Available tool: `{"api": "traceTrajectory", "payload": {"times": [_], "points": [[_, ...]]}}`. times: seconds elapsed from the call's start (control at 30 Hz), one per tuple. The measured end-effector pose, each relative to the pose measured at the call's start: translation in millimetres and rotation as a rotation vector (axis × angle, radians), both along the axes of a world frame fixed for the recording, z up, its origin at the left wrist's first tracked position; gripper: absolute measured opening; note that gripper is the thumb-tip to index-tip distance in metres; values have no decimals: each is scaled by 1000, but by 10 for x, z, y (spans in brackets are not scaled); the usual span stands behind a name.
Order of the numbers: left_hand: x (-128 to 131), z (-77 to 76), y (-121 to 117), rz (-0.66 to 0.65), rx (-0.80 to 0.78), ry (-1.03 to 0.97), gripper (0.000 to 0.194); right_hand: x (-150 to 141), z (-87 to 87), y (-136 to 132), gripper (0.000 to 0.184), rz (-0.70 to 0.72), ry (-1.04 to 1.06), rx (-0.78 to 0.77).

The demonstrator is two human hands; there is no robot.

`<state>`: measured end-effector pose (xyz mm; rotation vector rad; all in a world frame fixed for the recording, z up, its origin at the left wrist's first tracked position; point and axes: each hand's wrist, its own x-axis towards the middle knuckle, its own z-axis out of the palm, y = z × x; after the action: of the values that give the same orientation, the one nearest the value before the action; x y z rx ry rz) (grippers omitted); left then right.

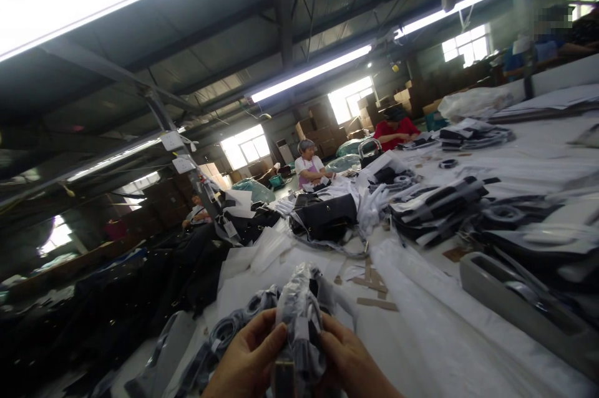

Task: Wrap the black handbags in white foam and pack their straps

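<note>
Low in the head view, my left hand [250,354] and my right hand [350,354] grip a plastic-wrapped strap bundle [299,307] from both sides. Dark grey strap shows through its clear wrapping, and a gold-edged buckle or fitting [284,379] hangs at its near end. My thumbs press on the bundle; the other fingers are partly hidden behind it. Several coiled straps [224,332] lie on the table just left of my left hand. Beyond the bundle is a black bag [327,217].
Grey tape dispensers stand at left [163,348] and right [519,304]. Cardboard strips [372,286] and white sheets lie ahead. Stacks of dark pieces [440,208] occupy the right, and a black pile [154,286] the left. Co-workers in white [309,167] and red [395,130] sit beyond.
</note>
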<state>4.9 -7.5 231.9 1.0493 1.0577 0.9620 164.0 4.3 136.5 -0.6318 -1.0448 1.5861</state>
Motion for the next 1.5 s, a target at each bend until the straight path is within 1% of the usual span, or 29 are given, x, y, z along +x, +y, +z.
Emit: {"api": "traceTrajectory", "payload": {"times": [0.13, 0.27, 0.37, 0.47, 0.53, 0.63, 0.7, 0.8, 0.83, 0.87, 0.9, 0.97, 1.07, 1.1, 1.17, 1.23, 1.33, 1.5], "points": [[10, 33, -17, 7, -8, 39, 61, 7, -24, 20, 42, -111, -93, 70], [12, 54, -40, 42, 20, 51, 60, -32, -88, 42, 43, -101, -89, 92], [0, 65, -39, 49, 34, 89, 60, -51, -88, 20, 47, -99, -83, 107], [-18, 82, -25, 15, 35, 117, 60, -21, -44, -7, 51, -120, -131, 139], [-26, 91, -13, -14, 32, 118, 57, 9, -9, -13, 48, -177, -185, 177], [-23, 89, -2, -67, -33, 135, 54, 6, 28, -23, 44, -240, -231, 207], [-18, 72, -4, -115, -71, 138, 53, -33, 37, -43, 44, -228, -224, 206], [-30, 23, -16, -141, -36, 96, 52, -50, 2, -32, 47, -159, -208, 192], [-41, 5, -21, -131, -18, 89, 51, -11, -32, 5, 48, -138, -265, 194], [-54, -11, -26, -117, -6, 90, 50, 63, -79, 66, 49, -128, -369, 199], [-67, -22, -32, -100, 2, 94, 50, 174, -141, 151, 49, -137, -503, 205], [-85, -30, -46, -63, 1, 103, 50, 491, -303, 378, 47, -205, -816, 211], [-78, -9, -72, -13, -8, 97, 49, 1032, -581, 765, 22, -299, -1077, 150], [-69, 2, -81, -8, -5, 95, 49, 1175, -666, 877, 19, -310, -1170, 120], [-48, 19, -95, -20, 15, 98, 52, 1356, -810, 1051, 23, -302, -1334, 66], [-37, 21, -98, -28, 38, 108, 53, 1410, -914, 1158, 26, -282, -1465, 33], [-45, -3, -84, -8, 50, 107, 54, 1378, -1006, 1236, 25, -265, -1604, 15], [-52, -32, -71, 11, 42, 58, 52, 1365, -1064, 1282, 24, -210, -1695, 10]]}}
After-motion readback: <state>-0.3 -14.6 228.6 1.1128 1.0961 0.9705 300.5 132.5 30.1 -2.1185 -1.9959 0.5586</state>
